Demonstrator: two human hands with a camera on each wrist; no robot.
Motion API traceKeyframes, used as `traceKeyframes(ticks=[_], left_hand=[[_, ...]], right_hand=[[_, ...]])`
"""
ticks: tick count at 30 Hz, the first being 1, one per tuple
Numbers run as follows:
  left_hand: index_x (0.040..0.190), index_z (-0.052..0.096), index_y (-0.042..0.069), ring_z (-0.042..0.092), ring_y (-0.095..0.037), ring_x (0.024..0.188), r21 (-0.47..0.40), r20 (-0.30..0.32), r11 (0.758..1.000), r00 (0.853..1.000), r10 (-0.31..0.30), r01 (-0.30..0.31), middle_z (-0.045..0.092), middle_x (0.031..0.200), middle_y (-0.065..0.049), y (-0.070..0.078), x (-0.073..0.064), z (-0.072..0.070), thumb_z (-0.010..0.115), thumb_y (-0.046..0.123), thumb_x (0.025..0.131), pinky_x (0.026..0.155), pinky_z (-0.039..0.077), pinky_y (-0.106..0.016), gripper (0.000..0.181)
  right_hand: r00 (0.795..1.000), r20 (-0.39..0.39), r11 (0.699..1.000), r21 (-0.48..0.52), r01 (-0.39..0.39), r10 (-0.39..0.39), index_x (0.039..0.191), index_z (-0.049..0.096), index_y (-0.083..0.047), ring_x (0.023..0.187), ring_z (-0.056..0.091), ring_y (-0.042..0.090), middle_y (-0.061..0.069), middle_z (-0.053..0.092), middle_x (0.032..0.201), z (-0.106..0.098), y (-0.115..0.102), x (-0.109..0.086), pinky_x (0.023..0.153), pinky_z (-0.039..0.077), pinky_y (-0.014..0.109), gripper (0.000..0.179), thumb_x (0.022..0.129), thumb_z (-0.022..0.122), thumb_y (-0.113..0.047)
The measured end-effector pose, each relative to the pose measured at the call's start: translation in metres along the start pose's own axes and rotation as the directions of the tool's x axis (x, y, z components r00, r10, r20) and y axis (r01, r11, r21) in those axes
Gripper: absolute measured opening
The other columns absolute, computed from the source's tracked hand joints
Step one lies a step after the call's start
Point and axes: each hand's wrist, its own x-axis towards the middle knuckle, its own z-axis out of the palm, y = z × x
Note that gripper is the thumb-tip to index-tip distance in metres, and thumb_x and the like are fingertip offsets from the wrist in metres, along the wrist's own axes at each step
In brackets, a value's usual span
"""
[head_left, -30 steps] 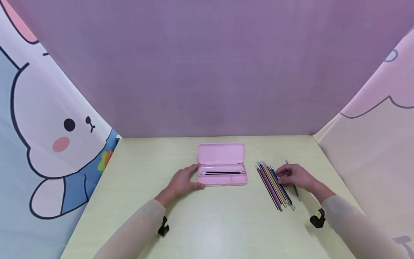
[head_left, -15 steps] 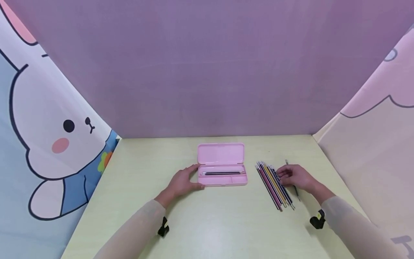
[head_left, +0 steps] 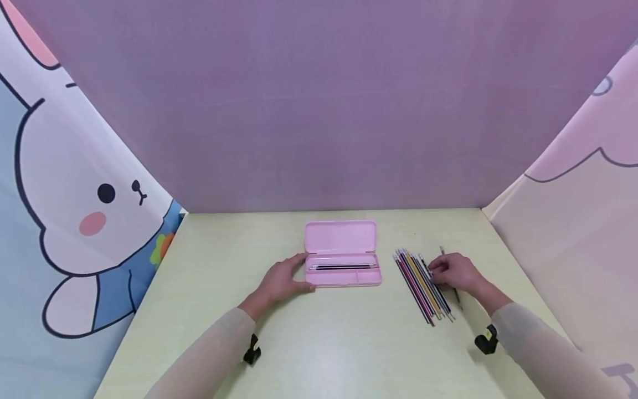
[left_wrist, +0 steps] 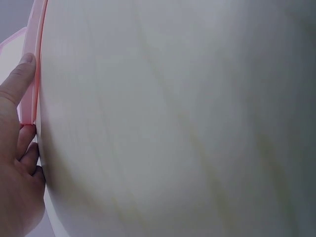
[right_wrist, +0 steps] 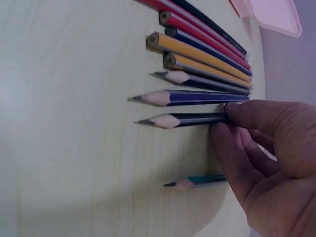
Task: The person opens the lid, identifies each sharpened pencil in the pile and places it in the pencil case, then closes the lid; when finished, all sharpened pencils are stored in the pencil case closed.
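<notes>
A pink pencil case (head_left: 340,237) lies open on the table, its lid tipped back. Dark pencils (head_left: 343,266) rest in its long compartment. My left hand (head_left: 279,281) grips the case's left end, thumb at the front edge and fingers toward the back. To the right lies a slanted row of pencils (head_left: 417,282), red, yellow and dark. At that row's right side, my right hand (head_left: 459,272) pinches a dark pencil (right_wrist: 192,120) between thumb and finger. Its sharpened point shows in the right wrist view; the hand hides its other end.
A green pencil (right_wrist: 200,181) lies apart on the far side of the right hand, partly hidden by it. The pale wooden table (head_left: 319,343) meets a purple back wall (head_left: 329,111). Printed cloth panels (head_left: 75,221) stand at both sides.
My right hand has shifted very slightly right, and the pencils beside its fingertips are a little more spread. The left hand and pencil case have stayed put.
</notes>
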Motion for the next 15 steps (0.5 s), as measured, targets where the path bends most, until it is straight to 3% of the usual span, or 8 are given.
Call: traceKeyframes(ticks=[6, 15], left_hand=[[0.156, 0.043, 0.031, 0.051, -0.033, 0.141, -0.004, 0.001, 1.000, 1.000, -0.010, 0.010, 0.055, 0.153, -0.003, 0.0001, 0.0001, 0.0006, 0.089, 0.055, 0.074, 0.117, 0.042, -0.055, 0.097], [0.156, 0.044, 0.030, 0.052, -0.033, 0.140, -0.005, -0.001, 1.000, 1.000, -0.004, 0.004, 0.056, 0.152, -0.004, -0.0017, 0.0009, 0.0018, 0.088, 0.057, 0.074, 0.116, 0.043, -0.055, 0.097]], right_hand=[[0.999, -0.040, 0.999, -0.044, -0.020, 0.018, 0.112, 0.069, 0.008, 0.067, 0.069, 0.018, 0.011, 0.073, 0.088, 0.0032, -0.0043, -0.0013, 0.059, 0.062, 0.034, 0.032, 0.084, 0.077, -0.006], [0.998, -0.059, 0.999, 0.020, -0.028, 0.029, 0.121, 0.065, 0.013, 0.071, 0.068, 0.018, 0.014, 0.071, 0.093, 0.0001, -0.0066, -0.0025, 0.060, 0.062, 0.034, 0.035, 0.090, 0.067, -0.004]])
